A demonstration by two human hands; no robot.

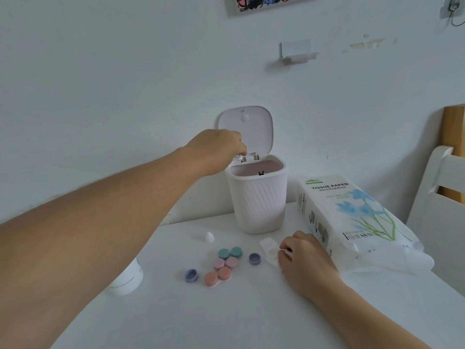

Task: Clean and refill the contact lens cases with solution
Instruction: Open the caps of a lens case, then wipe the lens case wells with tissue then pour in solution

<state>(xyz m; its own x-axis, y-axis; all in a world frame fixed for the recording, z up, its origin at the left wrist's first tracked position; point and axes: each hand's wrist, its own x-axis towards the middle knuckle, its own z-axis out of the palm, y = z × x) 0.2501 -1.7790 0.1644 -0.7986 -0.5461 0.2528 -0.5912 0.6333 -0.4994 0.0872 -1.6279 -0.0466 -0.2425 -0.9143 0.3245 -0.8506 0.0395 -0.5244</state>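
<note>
Three closed lens cases lie mid-table: a green case, a pink case and a coral case. Two loose purple caps sit on either side of them. My left hand reaches over the rim of the small white bin, whose lid stands open; its fingers point down and are hidden behind the hand. My right hand rests on the table and pinches a white tissue. The solution bottle stands at the left, partly behind my forearm, its white cap apart.
A pack of tissue paper lies at the right, touching my right hand's far side. A white chair stands past the table's right edge. The white table meets the wall just behind the bin.
</note>
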